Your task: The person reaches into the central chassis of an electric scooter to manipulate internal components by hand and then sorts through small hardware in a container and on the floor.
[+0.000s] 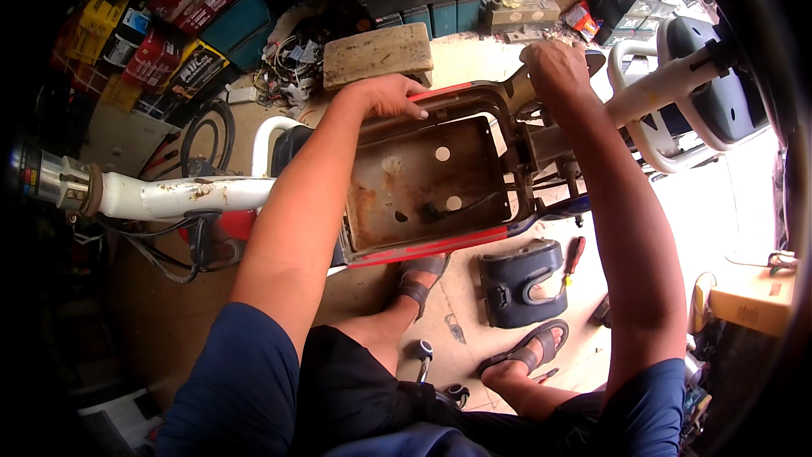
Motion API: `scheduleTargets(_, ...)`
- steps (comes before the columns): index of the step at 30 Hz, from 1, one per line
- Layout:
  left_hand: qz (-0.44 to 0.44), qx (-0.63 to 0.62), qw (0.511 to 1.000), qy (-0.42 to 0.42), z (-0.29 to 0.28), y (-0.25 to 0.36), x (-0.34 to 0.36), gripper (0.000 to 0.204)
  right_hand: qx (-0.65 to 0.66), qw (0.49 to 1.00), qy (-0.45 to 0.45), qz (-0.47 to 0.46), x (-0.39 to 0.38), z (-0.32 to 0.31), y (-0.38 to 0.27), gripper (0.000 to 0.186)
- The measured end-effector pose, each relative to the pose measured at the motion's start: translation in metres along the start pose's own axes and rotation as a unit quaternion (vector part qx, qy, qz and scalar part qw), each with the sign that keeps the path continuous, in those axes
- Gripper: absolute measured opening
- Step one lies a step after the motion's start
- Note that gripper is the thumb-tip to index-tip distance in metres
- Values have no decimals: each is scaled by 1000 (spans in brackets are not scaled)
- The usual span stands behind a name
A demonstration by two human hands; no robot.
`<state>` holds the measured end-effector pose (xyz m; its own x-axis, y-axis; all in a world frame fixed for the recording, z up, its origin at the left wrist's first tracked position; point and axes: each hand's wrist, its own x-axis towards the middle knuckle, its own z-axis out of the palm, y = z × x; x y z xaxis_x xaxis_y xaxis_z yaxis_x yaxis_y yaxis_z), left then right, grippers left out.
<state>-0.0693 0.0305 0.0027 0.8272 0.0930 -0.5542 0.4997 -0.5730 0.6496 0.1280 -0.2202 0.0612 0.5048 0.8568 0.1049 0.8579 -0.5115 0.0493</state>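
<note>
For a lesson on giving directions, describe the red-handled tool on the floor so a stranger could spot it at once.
Find the white vehicle frame crossing the picture, then the rusty open tray in it. Below the tray's right end lies a dark moulded cover. The red-handled tool lies just right of that: slim and bright, unlike its bulky dark neighbour.

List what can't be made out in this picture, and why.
Head view throughout:
- Right grip: fingertips and anything held, hidden under the hand itself.
- White tube: inner end, behind the left forearm.
- Silver cylinder: left end, lost in the dark rim.
- Wires: too small and tangled to trace.
</note>
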Motion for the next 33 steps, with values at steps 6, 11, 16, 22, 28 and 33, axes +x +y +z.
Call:
scheduleTargets(6, -4, -53, 998, -14, -2, 0, -1, 55, -44, 999, -21, 3, 5, 1, -7, 21)
scheduleTargets(11, 1, -61, 998, -16, -5, 4, -3, 55, -41, 998, 43, -15, 11, 11, 2, 19)
scheduleTargets(16, -4, -70, 998, -9, -8, 0, -3, 55, -19, 997, 77, -22, 14, 17, 4, 20)
scheduleTargets(22, -3, -48, 999, -10, -10, -7, 0, 56, 10, 996, 80, -27, 17, 19, 3, 21)
scheduleTargets(28, 11, -64, 997, -31, -8, -4, 4, 57, 19, 995, 94, -37, 10, 20, 8, 21)
scheduleTargets(33, -1, -70, 997, -21, -8, -13, -1, 57, 121, 946, 295, -55, -27, -3, -36, 18)
